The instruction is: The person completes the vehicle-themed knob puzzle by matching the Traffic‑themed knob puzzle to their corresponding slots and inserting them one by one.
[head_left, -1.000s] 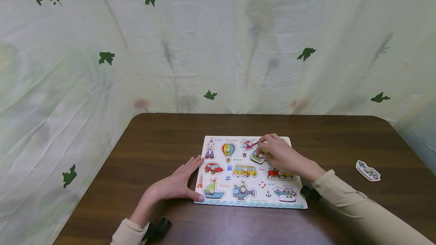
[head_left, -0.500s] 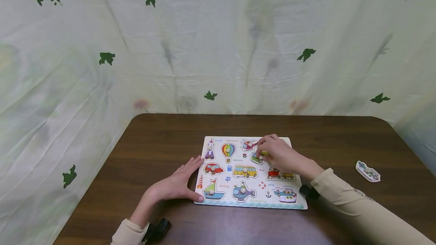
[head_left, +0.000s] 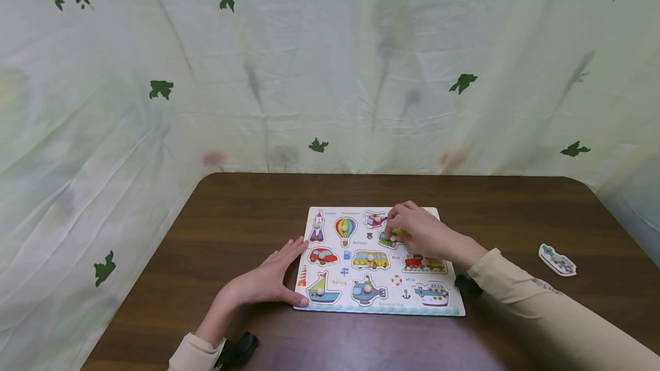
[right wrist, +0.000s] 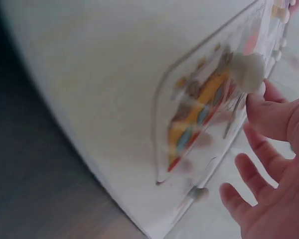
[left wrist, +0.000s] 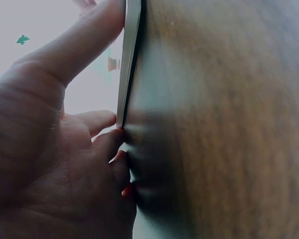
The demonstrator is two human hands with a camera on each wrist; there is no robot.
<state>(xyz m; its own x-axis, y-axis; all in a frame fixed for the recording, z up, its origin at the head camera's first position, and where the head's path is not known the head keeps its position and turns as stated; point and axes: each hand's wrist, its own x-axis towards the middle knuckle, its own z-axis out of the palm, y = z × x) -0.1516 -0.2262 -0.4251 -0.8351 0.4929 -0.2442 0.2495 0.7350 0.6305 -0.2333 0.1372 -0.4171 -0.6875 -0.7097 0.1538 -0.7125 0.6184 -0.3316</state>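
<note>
A white peg puzzle board point(head_left: 330, 249) with vehicle pieces lies on the table. My left hand point(head_left: 263, 276) rests at its left edge, fingers spread along the side and thumb at the near corner. In the left wrist view the board's edge point(left wrist: 128, 64) runs between thumb and fingers. Over the board's upper right, my right hand point(head_left: 420, 231) pinches the knob of a green vehicle puzzle piece point(head_left: 387, 240), partly hidden by the fingers. In the right wrist view the thumb and index finger meet at a small pale knob, beside the train piece point(right wrist: 199, 117).
A loose white-edged puzzle piece point(head_left: 557, 259) lies on the brown table point(head_left: 247, 199) to the right of the board. Other pieces, such as the bus point(head_left: 371, 259), balloon point(head_left: 345, 229) and submarine point(head_left: 368, 291), sit on the board. A leaf-print curtain point(head_left: 330, 73) hangs behind the table.
The green vehicle piece, tilted a second ago, now lies flatter in its outline. My right hand has shifted slightly left and away from me; the left hand stays in place.
</note>
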